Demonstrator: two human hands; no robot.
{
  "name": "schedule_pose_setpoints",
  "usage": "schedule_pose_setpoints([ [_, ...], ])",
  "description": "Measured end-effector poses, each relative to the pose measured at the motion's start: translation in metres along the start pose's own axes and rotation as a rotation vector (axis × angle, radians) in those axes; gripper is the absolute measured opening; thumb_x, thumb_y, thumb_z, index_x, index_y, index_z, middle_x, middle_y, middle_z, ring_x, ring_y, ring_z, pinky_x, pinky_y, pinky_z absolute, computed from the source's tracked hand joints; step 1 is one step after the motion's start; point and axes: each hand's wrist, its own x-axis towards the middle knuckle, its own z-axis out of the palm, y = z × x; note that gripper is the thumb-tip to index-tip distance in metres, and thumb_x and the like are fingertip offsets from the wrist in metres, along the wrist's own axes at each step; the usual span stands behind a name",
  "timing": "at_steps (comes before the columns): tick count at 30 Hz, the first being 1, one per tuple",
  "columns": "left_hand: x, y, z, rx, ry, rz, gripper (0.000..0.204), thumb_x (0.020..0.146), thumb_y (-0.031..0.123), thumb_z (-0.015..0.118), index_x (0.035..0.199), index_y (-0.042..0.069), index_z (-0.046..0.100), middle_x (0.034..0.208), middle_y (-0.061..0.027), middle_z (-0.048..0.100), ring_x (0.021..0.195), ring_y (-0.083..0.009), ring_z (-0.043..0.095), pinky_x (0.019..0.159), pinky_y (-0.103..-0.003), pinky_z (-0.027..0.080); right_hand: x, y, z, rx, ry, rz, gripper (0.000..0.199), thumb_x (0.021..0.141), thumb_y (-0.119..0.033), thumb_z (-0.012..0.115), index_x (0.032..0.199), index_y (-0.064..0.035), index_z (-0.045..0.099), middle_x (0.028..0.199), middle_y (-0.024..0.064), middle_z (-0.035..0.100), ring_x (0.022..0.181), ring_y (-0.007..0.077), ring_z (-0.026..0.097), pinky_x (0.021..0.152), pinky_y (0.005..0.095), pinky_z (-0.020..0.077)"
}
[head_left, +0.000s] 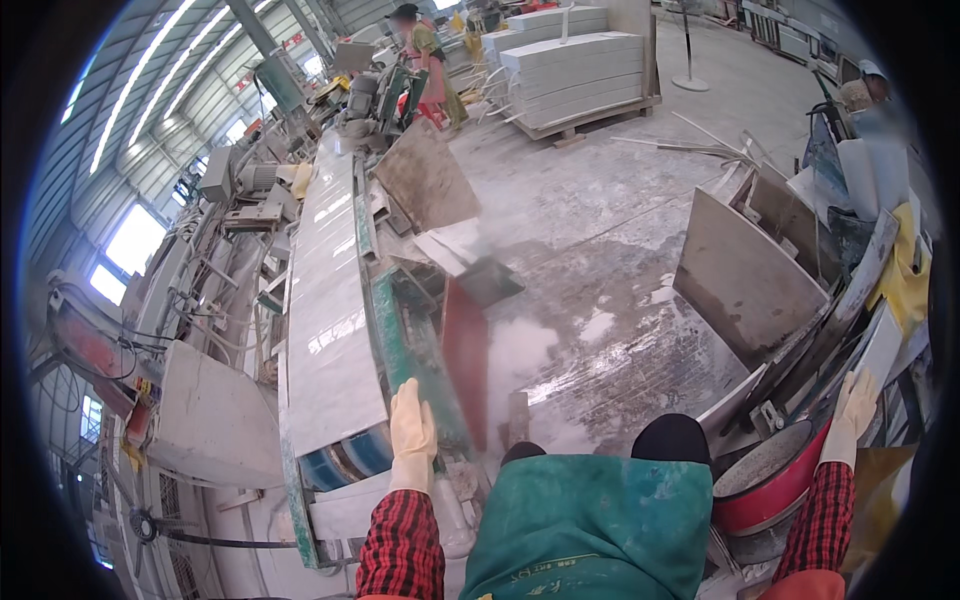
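My left hand, in a cream rubber glove, is open with its fingers stretched forward. It is beside the right edge of a long, glossy white slab lying on a machine bed, near a blue roller. Whether it touches the edge is not clear. Over on the far right, my right hand wears the same kind of glove. Its fingers are at the lower end of a white strip leaning among other pieces, and they appear closed on it. Part of that grip is hidden.
A red round tub stands by my right forearm. Brown boards lean at the right, near a yellow cloth. Stacked white slabs sit on a pallet. One person stands beyond the machine; another is at far right.
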Motion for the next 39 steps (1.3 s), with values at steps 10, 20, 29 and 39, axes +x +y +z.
schedule_pose_setpoints([
  [10, 0.002, -0.002, 0.003, -0.009, 0.056, 0.06, 0.045, 0.09, 0.005, 0.056, 0.133, -0.002, 0.051, 0.128, -0.0256, 0.057, 0.118, -0.0448, 0.051, 0.103, -0.049, 0.042, -0.013, -0.004, -0.012, 0.013, -0.031, 0.008, 0.049, 0.102, -0.039, 0.047, 0.138, -0.0061, 0.051, 0.133, 0.0152, 0.057, 0.122, 0.0353, 0.053, 0.097, 0.047, 0.0464],
  [20, 0.002, -0.002, 0.002, 0.002, -0.016, -0.019, 0.046, 0.092, 0.009, 0.056, 0.137, -0.001, 0.05, 0.136, -0.0271, 0.053, 0.125, -0.0458, 0.048, 0.108, -0.049, 0.04, -0.022, -0.013, -0.029, 0.028, -0.05, 0.017, 0.049, 0.102, -0.039, 0.048, 0.138, -0.0051, 0.052, 0.137, 0.0177, 0.055, 0.127, 0.0362, 0.05, 0.101, 0.0472, 0.0448],
  [29, 0.002, -0.001, 0.0, -0.018, -0.017, -0.03, 0.046, 0.092, 0.008, 0.056, 0.137, -0.001, 0.05, 0.135, -0.0276, 0.054, 0.126, -0.0453, 0.049, 0.108, -0.049, 0.04, -0.033, -0.023, -0.043, 0.036, -0.057, 0.021, 0.049, 0.101, -0.038, 0.049, 0.137, -0.0043, 0.052, 0.137, 0.0189, 0.055, 0.128, 0.0366, 0.049, 0.101, 0.0474, 0.0446],
  [39, -0.001, -0.004, 0.0, -0.004, 0.014, -0.019, 0.046, 0.092, 0.007, 0.057, 0.137, 0.0, 0.05, 0.133, -0.027, 0.056, 0.123, -0.0457, 0.05, 0.107, -0.05, 0.041, -0.048, -0.044, -0.075, 0.051, -0.197, 0.146, 0.055, 0.102, -0.047, 0.041, 0.145, -0.0137, 0.046, 0.15, 0.0113, 0.046, 0.139, 0.0312, 0.041, 0.104, 0.0578, 0.0402],
])
